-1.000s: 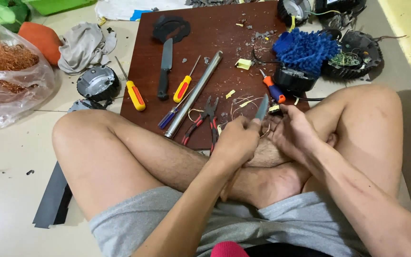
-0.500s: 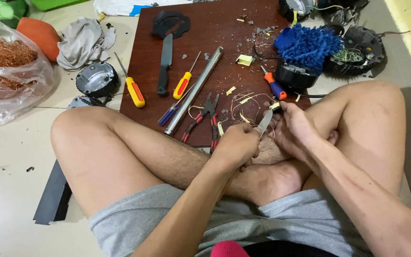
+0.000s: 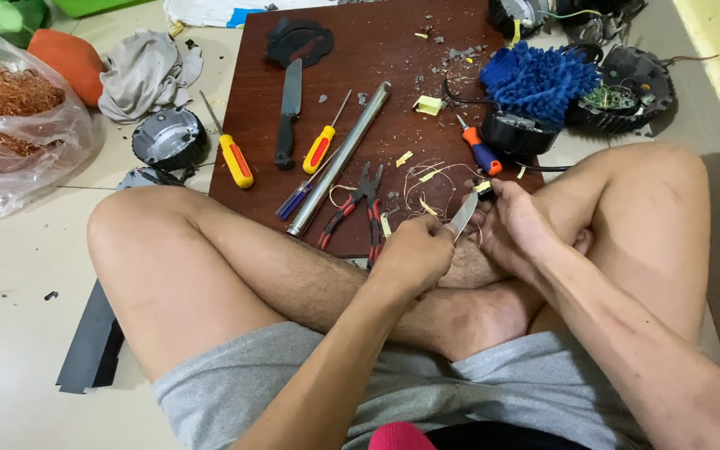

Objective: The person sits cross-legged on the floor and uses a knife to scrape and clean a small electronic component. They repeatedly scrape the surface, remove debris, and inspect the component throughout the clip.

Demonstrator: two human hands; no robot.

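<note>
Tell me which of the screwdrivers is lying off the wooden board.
The yellow-handled screwdriver with the long shaft: it rests on the floor just left of the board. The red-and-yellow one, the blue one and the orange-and-blue one all lie on the board.

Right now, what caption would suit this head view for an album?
Cross-legged on the floor, left hand works a small blade against a tiny part in the right hand, beside a tool-strewn board.

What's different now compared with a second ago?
Little. The left hand has tilted its small blade up, so the tip meets the small part pinched in the right hand. Both hands keep their grip. The pliers, screwdrivers, knife and metal tube lie where they were.
</note>
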